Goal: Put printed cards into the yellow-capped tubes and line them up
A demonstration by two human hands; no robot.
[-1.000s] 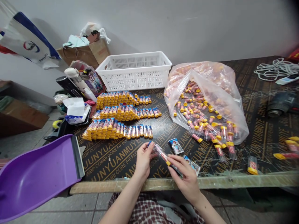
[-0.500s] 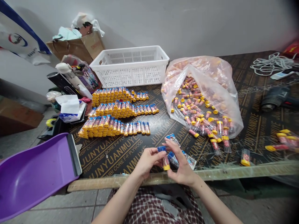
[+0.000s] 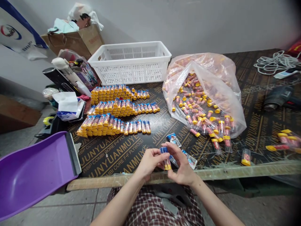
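Between my hands, near the table's front edge, is a small clear tube point(image 3: 166, 162) with a yellow cap at its lower end and a blue top. My left hand point(image 3: 150, 160) pinches it from the left. Around its right side curve the fingers of my right hand point(image 3: 182, 164), touching top and bottom. Blue printed sleeves point(image 3: 174, 139) lie flat just beyond my right hand. Stacked rows of blue-and-yellow tubes point(image 3: 103, 123) stand at the left. A translucent bag point(image 3: 225, 84) spills many yellow-capped tubes point(image 3: 198, 110) at the right.
A white basket point(image 3: 131, 69) stands at the back. Bottles point(image 3: 61, 82) and a paper bag point(image 3: 89, 40) are at the left, and a purple dustpan point(image 3: 35, 175) overlaps the front left corner. A heat gun point(image 3: 276, 99) and white cable point(image 3: 270, 62) lie far right.
The view has shifted slightly. The fingers of my right hand have closed in over the top of the tube, which remains between both hands.
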